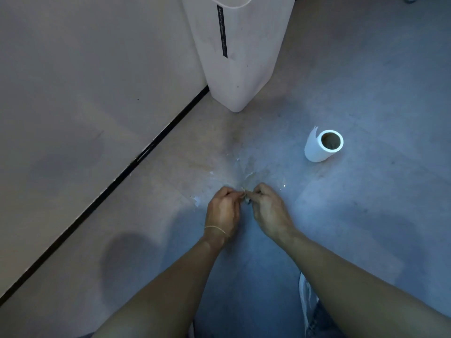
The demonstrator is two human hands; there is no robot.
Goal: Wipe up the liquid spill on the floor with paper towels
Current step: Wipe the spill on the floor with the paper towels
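Note:
A thin wet spill (pixel 246 172) glistens on the grey floor, with small bright patches around it. My left hand (pixel 223 211) and my right hand (pixel 267 211) meet just below the spill, both with fingers curled, pinching a small scrap of wet paper towel (pixel 244 191) between them. Most of the scrap is hidden by the fingers. A nearly used-up paper towel roll (pixel 322 146) lies on its side to the right of the spill, a loose sheet end sticking up.
A tall white bin (pixel 239 57) stands at the back against the wall (pixel 85 93). A black baseboard strip (pixel 122 176) runs diagonally along the left. A white shoe (pixel 306 296) shows under my right forearm.

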